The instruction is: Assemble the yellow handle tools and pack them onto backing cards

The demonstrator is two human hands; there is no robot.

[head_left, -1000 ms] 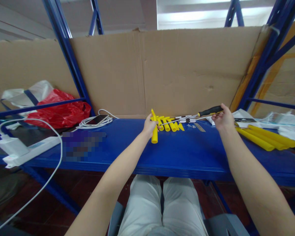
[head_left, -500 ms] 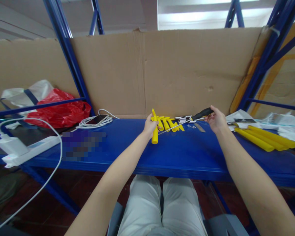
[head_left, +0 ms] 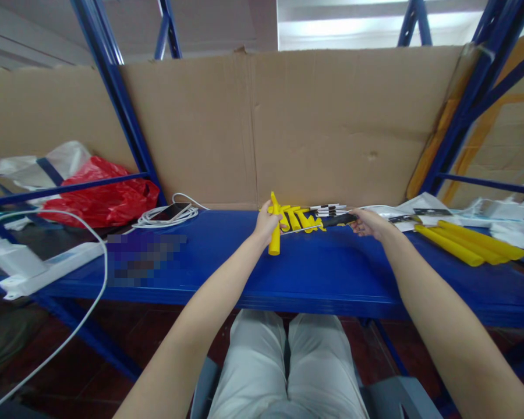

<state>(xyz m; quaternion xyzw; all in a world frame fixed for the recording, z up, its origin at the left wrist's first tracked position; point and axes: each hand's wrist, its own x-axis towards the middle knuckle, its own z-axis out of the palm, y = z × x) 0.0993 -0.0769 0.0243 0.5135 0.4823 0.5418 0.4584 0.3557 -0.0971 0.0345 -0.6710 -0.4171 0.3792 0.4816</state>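
My left hand [head_left: 267, 222] is closed round a yellow plastic tube-shaped piece [head_left: 275, 240], held steeply above the blue table. In my right hand [head_left: 369, 222] is a long screwdriver [head_left: 338, 220], gripped near the end of its black handle. Its thin shaft points left toward the yellow piece; my left hand and the piece make it hard to tell where the tip touches. Behind the shaft, several smaller yellow pieces [head_left: 293, 218] lie in a row. Black-and-white items [head_left: 329, 208] lie just beyond the screwdriver handle.
Larger yellow tubes [head_left: 471, 244] lie at the right beside white plastic bags [head_left: 428, 203]. At the left are a coiled white cable [head_left: 166, 218], a phone, a power strip [head_left: 65, 265] and a red bag [head_left: 107, 195]. A cardboard panel [head_left: 332, 122] stands along the back.
My right hand and the screwdriver have moved left and down, so the shaft lies flatter and nearer the yellow piece. My left hand has stayed in nearly the same place.
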